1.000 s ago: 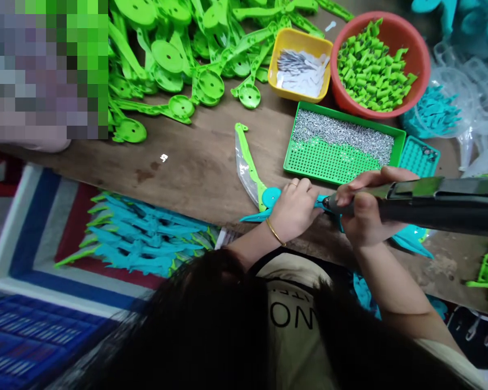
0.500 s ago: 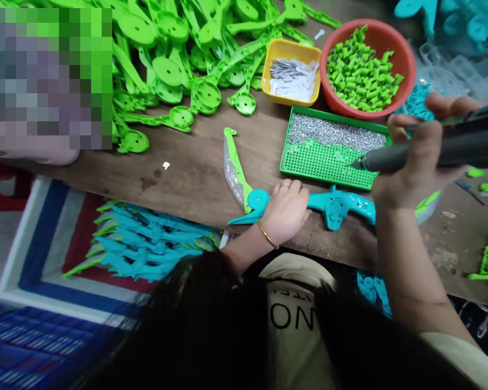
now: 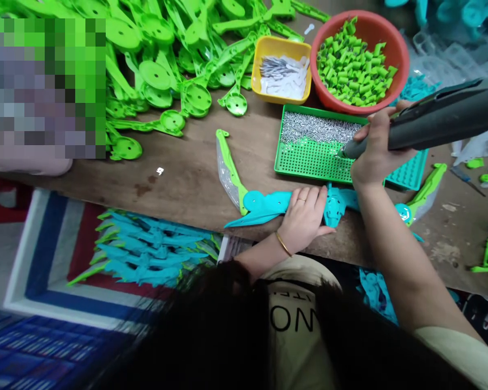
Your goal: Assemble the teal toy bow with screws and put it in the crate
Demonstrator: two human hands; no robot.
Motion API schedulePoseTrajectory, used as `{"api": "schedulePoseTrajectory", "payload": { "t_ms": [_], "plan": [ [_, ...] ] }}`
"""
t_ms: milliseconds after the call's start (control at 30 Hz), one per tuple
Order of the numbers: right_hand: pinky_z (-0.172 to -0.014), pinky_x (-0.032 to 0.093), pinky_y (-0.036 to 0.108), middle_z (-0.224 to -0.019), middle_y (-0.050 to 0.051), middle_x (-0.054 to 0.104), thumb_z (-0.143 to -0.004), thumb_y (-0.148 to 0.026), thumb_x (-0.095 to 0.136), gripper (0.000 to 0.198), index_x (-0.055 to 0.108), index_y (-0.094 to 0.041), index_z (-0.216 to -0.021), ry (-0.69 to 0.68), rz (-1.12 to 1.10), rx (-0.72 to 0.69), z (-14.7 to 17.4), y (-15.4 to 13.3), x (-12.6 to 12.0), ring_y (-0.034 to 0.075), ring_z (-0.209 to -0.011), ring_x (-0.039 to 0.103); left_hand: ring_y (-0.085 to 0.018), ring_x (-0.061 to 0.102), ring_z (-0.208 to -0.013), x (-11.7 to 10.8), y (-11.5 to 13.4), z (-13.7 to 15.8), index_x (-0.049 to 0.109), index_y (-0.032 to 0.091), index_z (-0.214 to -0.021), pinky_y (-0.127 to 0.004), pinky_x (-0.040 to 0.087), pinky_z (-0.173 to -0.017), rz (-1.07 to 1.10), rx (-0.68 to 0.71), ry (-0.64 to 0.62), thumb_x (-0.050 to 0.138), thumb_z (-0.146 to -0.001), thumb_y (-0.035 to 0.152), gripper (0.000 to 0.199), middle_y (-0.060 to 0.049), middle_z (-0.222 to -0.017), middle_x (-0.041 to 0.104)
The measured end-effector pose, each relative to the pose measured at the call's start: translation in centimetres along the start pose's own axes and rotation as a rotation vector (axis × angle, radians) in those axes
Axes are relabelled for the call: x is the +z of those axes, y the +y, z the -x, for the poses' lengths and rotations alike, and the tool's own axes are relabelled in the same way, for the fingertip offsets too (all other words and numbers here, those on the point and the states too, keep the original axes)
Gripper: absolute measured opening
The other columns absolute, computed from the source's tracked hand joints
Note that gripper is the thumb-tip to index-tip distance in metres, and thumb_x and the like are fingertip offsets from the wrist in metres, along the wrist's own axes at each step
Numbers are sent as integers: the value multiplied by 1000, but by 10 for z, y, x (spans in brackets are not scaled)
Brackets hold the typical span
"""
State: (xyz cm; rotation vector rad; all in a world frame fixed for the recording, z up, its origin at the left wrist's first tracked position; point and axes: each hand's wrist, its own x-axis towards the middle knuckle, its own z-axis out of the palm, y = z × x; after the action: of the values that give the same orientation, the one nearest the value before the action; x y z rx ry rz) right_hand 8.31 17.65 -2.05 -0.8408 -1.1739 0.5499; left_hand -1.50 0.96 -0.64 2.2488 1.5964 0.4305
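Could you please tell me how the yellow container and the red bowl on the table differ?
The yellow container is small and rectangular, while the red bowl is larger and round. The yellow container holds flat pale pieces in a thin layer; the red bowl is heaped with green parts. Both stand side by side behind the green tray.

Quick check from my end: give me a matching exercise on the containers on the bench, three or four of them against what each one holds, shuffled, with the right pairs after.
Containers:
1. yellow tub
2. red bowl
3. green tray
4. right hand

Contents:
A. small green plastic pieces
B. dark electric screwdriver, tip over the tray
C. flat white and grey bits
D. silver screws along the far side

Pairs: 1-C, 2-A, 3-D, 4-B
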Motion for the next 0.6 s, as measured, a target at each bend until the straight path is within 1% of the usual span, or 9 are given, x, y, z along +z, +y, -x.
{"api": "schedulePoseTrajectory", "payload": {
  "t_ms": [67,100,167,200,267,367,500,533,600],
  "plan": [
    [-60,54,29,-96,0,56,-92,-47,57,43,42,-20,-123,-25,16,7,-5,-4,1,4,-56,52,-33,52,-117,2,-1,0,45,-1,-138,-43,34,-108,2,5,16,74,-67,65,101,-20,-127,57],
    [-57,53,27,-94,0,57,-92,-45,58,42,44,-19,-121,-2,3,-22,-8,-11,0,4,-55,53,-33,52,-119,4,-2,1,46,-1,-137,-43,34,-109,1,10,28,74,-67,66,101,-21,-129,57],
    [-47,44,21,-87,-2,60,-90,-38,62,32,50,-18,-113,58,-61,-92,-13,-31,-3,4,-50,53,-33,50,-124,7,-3,2,46,-2,-136,-43,31,-112,-6,24,58,73,-65,67,103,-23,-134,55],
    [-43,39,19,-83,-3,61,-90,-34,63,27,53,-18,-108,66,-96,-110,-13,-44,-6,4,-47,52,-33,49,-127,9,-4,3,46,-2,-136,-43,30,-113,-11,33,71,73,-65,67,103,-23,-136,54],
    [-39,35,18,-79,-4,64,-87,-29,65,20,58,-19,-103,25,-152,-103,-9,-70,-13,4,-45,52,-33,47,-130,11,-5,4,46,-2,-136,-44,29,-115,-17,44,81,73,-65,67,103,-24,-138,53],
    [-40,41,18,-82,-5,66,-85,-29,67,21,61,-24,-104,-92,-152,-43,10,-95,-25,4,-46,53,-33,47,-132,12,-5,4,46,0,-137,-45,30,-115,-9,45,65,70,-68,68,101,-25,-139,52],
    [-39,45,20,-81,-8,62,-83,-41,69,26,59,-32,-105,-146,-100,-18,30,-101,-32,4,-44,50,-33,46,-134,13,-6,4,45,0,-139,-45,31,-115,-6,40,72,69,-70,68,99,-25,-139,52],
    [-40,46,20,-81,-8,62,-82,-42,71,28,58,-32,-106,-154,-98,-8,32,-101,-32,4,-44,50,-33,46,-134,13,-6,5,45,0,-138,-45,30,-115,-9,42,75,69,-70,67,99,-25,-140,52],
    [-41,47,20,-81,-8,62,-82,-38,71,28,59,-32,-106,-184,-117,10,35,-98,-32,5,-45,50,-33,45,-135,14,-7,6,45,0,-139,-46,30,-116,-17,48,73,68,-72,67,97,-25,-141,51]
  ]
}}
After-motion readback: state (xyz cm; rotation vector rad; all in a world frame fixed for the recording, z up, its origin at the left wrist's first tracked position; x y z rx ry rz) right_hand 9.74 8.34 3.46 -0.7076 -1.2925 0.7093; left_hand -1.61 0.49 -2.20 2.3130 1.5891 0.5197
